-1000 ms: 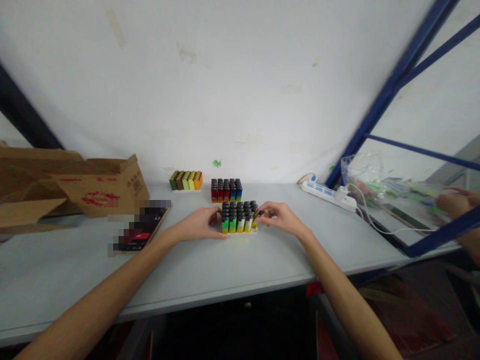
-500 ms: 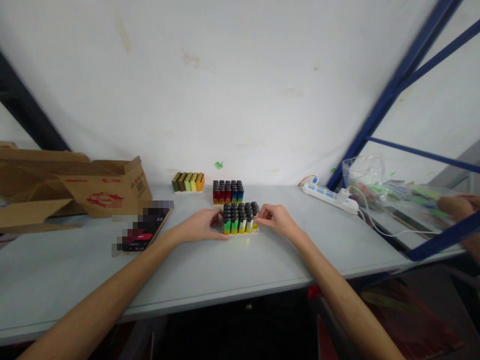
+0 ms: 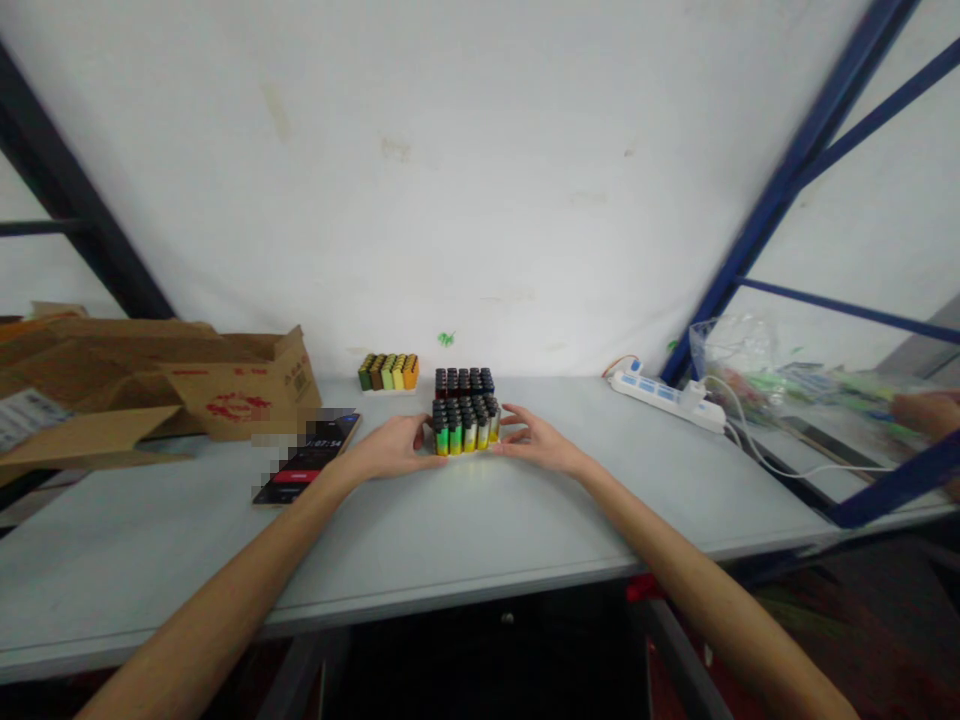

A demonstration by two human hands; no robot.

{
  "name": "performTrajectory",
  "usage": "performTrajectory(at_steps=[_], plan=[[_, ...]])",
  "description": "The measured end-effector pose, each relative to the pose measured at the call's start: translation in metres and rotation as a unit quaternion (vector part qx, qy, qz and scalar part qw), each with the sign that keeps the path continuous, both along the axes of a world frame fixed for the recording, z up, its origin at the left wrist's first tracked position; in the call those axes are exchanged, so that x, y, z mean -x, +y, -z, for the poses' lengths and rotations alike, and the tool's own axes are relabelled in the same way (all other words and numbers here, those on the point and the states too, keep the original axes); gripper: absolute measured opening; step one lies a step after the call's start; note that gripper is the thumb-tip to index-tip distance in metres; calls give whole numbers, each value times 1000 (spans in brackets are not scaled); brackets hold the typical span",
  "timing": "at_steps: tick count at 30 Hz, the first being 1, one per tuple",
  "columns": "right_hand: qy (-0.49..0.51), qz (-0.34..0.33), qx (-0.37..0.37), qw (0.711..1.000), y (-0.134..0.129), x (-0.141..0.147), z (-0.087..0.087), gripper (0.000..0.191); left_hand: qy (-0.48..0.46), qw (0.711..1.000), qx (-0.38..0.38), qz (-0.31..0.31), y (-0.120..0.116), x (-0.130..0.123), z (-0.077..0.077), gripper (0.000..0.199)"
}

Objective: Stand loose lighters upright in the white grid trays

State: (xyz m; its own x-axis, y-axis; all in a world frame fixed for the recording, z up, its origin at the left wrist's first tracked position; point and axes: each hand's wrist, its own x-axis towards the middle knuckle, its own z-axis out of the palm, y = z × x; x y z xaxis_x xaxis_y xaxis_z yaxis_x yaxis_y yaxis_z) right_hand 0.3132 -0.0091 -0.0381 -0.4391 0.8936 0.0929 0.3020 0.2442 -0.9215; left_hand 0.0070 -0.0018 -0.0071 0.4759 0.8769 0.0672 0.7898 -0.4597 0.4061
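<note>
A white tray of lighters (image 3: 464,430) stands on the table, its black-topped lighters upright in rows, green at the left and yellow and whitish toward the right. My left hand (image 3: 399,446) holds the tray's left end, thumb at the front lower corner and fingers curled behind the side. At the other end, my right hand (image 3: 537,441) grips the tray with thumb low and fingers along the side. Directly behind it is a second block of lighters (image 3: 464,381), red and dark blue, partly hidden by the front tray.
Farther back left sits a tray of green, brown and yellow lighters (image 3: 388,373). A phone (image 3: 315,455) and an open cardboard box (image 3: 247,395) lie to the left. At right are a power strip (image 3: 667,397), plastic bags (image 3: 739,360), a blue rack post (image 3: 757,235) and another person's hand (image 3: 926,410).
The front tray has moved back and slightly left, up against the red and blue lighters. My right hand has changed from a pinch over the right-end lighters to holding the tray's side.
</note>
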Motion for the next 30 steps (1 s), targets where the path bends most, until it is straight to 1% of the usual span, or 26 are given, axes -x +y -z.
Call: performTrajectory(at_steps=[5, 7, 8, 10, 11, 12, 15, 17, 18, 20, 23, 26, 30], plan=[[-76, 25, -23, 997, 16, 15, -7, 124, -6, 1000, -10, -15, 4, 2, 2, 66], [-97, 46, -40, 993, 25, 20, -8, 127, -14, 999, -3, -44, 7, 2, 3, 72], [-109, 56, -50, 991, 30, 22, -9, 127, -20, 998, 1, -54, 9, 3, 3, 78], [-130, 59, -64, 988, 39, 24, -9, 122, -39, 997, 11, -71, 14, 3, 4, 92], [-133, 49, -68, 988, 42, 25, -8, 117, -44, 996, 24, -75, 16, 4, 4, 96], [-133, 33, -71, 988, 45, 25, -8, 111, -49, 995, 41, -75, 19, 4, 5, 95], [-131, -7, -92, 987, 48, 24, -8, 91, -100, 989, 102, -22, 24, 3, 6, 71], [-137, -12, -108, 985, 48, 23, -8, 81, -148, 980, 131, 6, 24, 1, 7, 60], [-138, -13, -114, 984, 48, 22, -8, 78, -164, 977, 139, 10, 23, 0, 7, 56], [-134, -22, -124, 983, 48, 22, -7, 73, -179, 973, 147, 4, 22, -3, 7, 52], [-127, -31, -134, 982, 48, 21, -5, 72, -185, 971, 151, -4, 21, -6, 8, 49], [-119, -35, -135, 983, 48, 21, -2, 72, -193, 970, 147, -3, 20, -7, 9, 51], [-106, -39, -125, 986, 47, 19, -1, 70, -191, 965, 175, -21, 15, -8, 9, 56]])
